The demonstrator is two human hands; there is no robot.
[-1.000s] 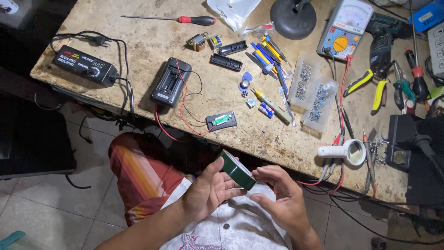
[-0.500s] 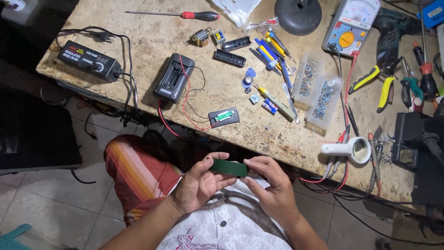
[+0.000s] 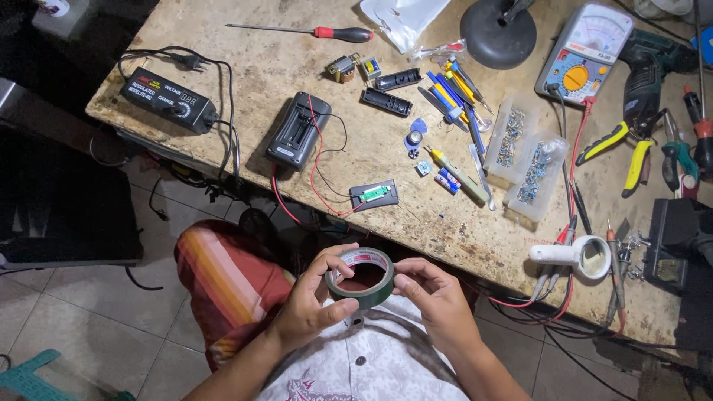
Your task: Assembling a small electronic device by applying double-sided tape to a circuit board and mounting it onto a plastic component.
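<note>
Holding one dark-green tape roll [image 3: 362, 277] between two hands: left hand [image 3: 310, 310], right hand [image 3: 438, 303].

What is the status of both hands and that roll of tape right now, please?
Left hand and right hand: both gripping the green tape roll, one per side. Roll held over the lap, short of the workbench. Nothing in the way.
</note>
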